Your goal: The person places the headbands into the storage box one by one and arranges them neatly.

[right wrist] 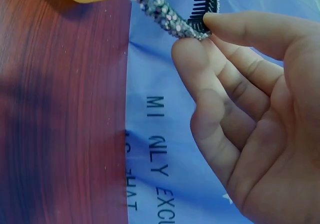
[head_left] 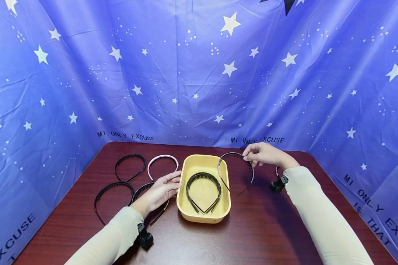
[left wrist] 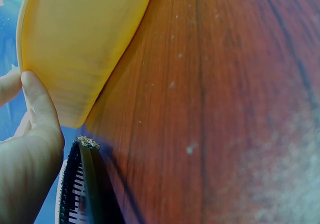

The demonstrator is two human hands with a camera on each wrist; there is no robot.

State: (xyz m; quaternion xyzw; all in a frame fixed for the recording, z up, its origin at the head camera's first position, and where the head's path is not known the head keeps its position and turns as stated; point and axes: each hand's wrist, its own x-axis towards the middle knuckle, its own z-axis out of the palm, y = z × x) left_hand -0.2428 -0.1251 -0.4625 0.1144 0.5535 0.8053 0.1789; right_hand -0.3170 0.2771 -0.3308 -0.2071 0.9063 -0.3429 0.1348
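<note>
My right hand (head_left: 263, 154) pinches a glittery silver headband (head_left: 220, 170) between thumb and index finger, holding it upright over the right side of the yellow tray (head_left: 203, 218). The right wrist view shows silver sequins (right wrist: 162, 14) outside and black comb teeth inside the band. Inside the tray lie black headbands (head_left: 203, 176) nested together; their exact number is unclear. My left hand (head_left: 160, 191) touches the tray's left side with extended fingers. In the left wrist view its fingertips meet the yellow wall (left wrist: 80, 48) near the rim.
Left of the tray lie a pink headband (head_left: 162, 156) and several dark ones, such as one at the back (head_left: 130, 155) and one nearer (head_left: 114, 183). Another headband (head_left: 277, 170) is partly hidden behind my right wrist. A blue starry cloth (head_left: 192, 73) surrounds the table (head_left: 252, 228).
</note>
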